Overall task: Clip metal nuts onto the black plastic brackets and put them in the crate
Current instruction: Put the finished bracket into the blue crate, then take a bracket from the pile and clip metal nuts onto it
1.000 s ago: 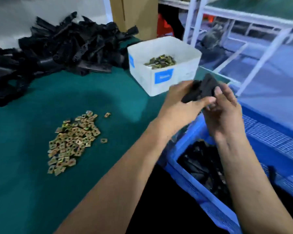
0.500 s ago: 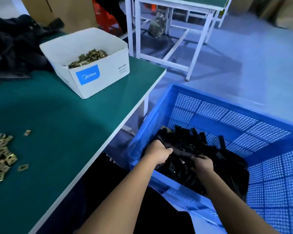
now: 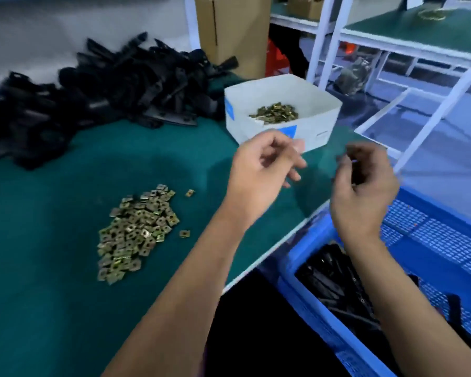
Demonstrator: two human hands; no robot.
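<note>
My left hand [image 3: 259, 172] hovers above the green table, fingers loosely curled, holding nothing. My right hand [image 3: 365, 186] hangs over the table's right edge above the blue crate [image 3: 433, 248], fingers loosely curled and empty; it is blurred. Black brackets [image 3: 329, 276] lie inside the crate. A heap of loose metal nuts [image 3: 136, 229] lies on the table to the left of my left forearm. A big pile of black plastic brackets [image 3: 101, 88] fills the far left of the table.
A white box [image 3: 280, 115] with more nuts stands at the table's far right corner. A cardboard carton [image 3: 229, 28] stands behind it. White shelf frames [image 3: 392, 47] rise beyond the table on the right.
Both hands have lifted out of the crate and are back over the table edge. The bracket they held earlier is left in the crate. My view has swung left toward the table.
</note>
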